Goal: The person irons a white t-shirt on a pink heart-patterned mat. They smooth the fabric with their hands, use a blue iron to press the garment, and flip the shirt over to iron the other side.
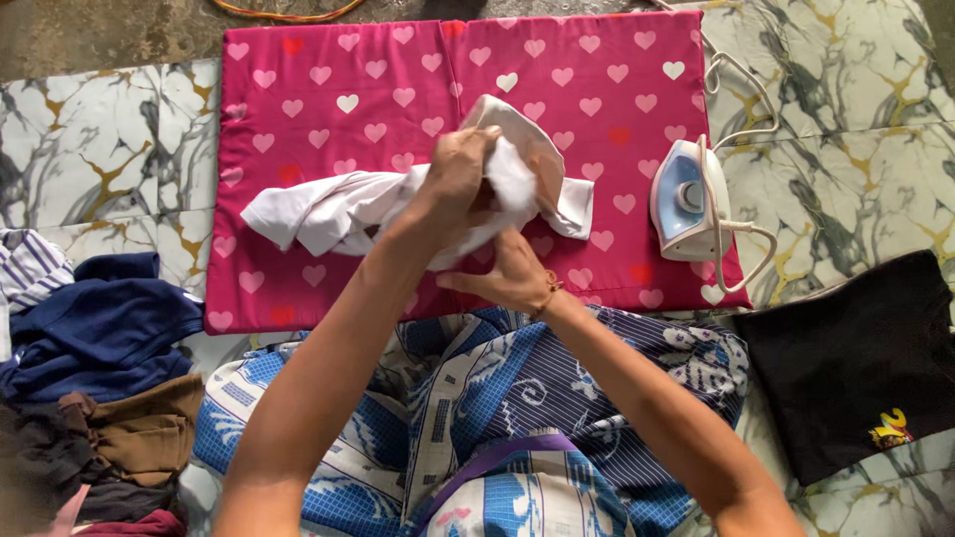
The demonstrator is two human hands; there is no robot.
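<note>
Lap: the person sits on the floor; a blue and white patterned garment (517, 398) covers the knees at the near edge of the view.
Near left: a heap of crumpled clothes (95, 388), navy, brown, dark red and striped, lies on the floor just beside the pad.
Near right: a black garment (856, 358) with a small printed motif lies flat on the floor, apart from the pad.
Right hand (507, 273): palm up under the bundle, fingers closed on the lower fold of the white shirt; a bangle sits at the wrist.
Left hand (460, 171): raised over the bundle, fingers clamped on an upper fold of the same shirt.
White shirt (328, 209): bunched and lifted at the hands, its left portion trailing in wrinkles across the middle of the pad.
Ironing pad (328, 109): a pink cloth with white and red hearts, spread flat on the floor as the working surface.
Electric iron (686, 199): white and blue, standing at the pad's right edge, well apart from both hands; its white cord (741, 99) loops away over the floor.
Floor (865, 89): marble-patterned sheet with gold veins.
Progress: judged from the creases, the shirt is not yet spread or pressed; the heap appears to await its turn, and the flat black garment may be finished.
</note>
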